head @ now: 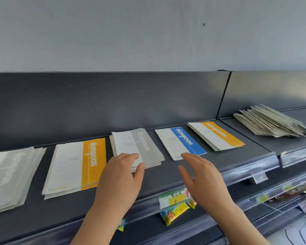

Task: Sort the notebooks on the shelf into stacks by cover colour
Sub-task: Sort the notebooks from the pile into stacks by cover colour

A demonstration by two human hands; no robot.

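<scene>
On the dark shelf (pixel 175 175) lie notebook stacks side by side. From the left: a grey stack (pixel 9 175), a yellow stack (pixel 78 165), a second grey stack (pixel 140 144), a blue notebook (pixel 179 141) and another yellow stack (pixel 216 135). My left hand (pixel 121 175) rests at the front edge of the middle grey stack, fingers on top and thumb at its near edge. My right hand (pixel 200 175) hovers open, fingertips at the near end of the blue notebook, holding nothing.
A loose pile of grey-green notebooks (pixel 272 121) lies on the neighbouring shelf section at the right. A price label (pixel 173 198) and colourful packets (pixel 173 213) hang below the shelf's front rail. Lower shelves with small goods run down at the right.
</scene>
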